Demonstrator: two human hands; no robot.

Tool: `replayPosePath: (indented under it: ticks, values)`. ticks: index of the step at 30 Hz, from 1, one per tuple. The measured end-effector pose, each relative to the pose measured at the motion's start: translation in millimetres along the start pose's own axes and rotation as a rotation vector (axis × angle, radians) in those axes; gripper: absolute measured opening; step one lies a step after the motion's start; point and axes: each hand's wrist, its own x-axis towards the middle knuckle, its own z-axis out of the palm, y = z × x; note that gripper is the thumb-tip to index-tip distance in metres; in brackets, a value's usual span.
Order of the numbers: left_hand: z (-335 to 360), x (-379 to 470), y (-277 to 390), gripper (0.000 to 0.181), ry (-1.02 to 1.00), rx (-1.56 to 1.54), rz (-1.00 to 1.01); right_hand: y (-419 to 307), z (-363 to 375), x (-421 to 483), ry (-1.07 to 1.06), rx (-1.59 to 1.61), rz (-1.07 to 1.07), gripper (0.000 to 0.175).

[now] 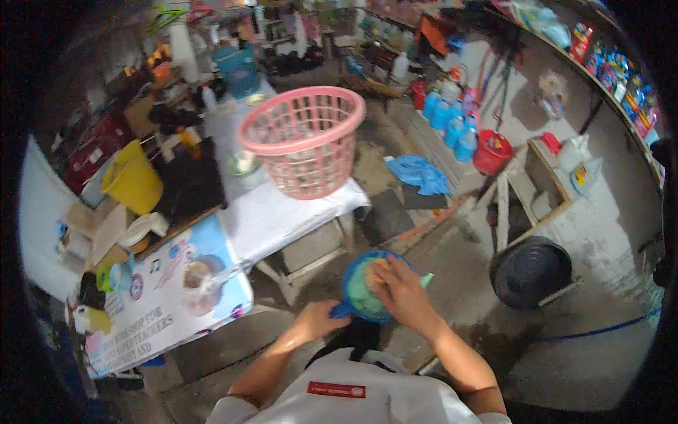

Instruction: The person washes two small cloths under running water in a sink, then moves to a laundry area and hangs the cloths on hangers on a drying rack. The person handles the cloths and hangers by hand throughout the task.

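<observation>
In front of my body is a round blue plastic vessel (347,283) with a handle, probably a dipper. My left hand (318,322) grips its handle from the left side. Within the blue rim lies something light green (364,298), perhaps a smaller bowl or dish; a pale green tip shows past the right side. My right hand (407,294) reaches over the vessel from the right, its fingers closed around an orange-tan piece (377,273) that may be a sponge. Those fingers hide part of the piece and of the green thing.
A pink plastic laundry basket (312,169) stands on a white-covered table (265,217). Left of it, a printed tarpaulin (143,318) covers another table. A yellow bucket (139,180), blue bottles (454,131), a red bucket (491,153) and a black round basin (531,273) surround the floor space.
</observation>
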Motion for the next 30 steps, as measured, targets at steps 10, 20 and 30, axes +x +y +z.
replayPosePath:
  ticks: [10,20,30]
  values:
    - [10.7,240.2,82.6,0.040,-0.098,0.048,0.129,201.8,-76.0,68.7,0.079,-0.032,0.241,0.060]
    - [-12.5,446.8,180.1,0.039,0.025,-0.020,0.151,342.8,-109.7,228.8,0.015,-0.470,0.334,0.071]
    - [-105.0,646.6,271.8,0.038,0.130,-0.106,-0.008,521.0,-139.3,479.7,0.089,-0.227,0.024,0.067]
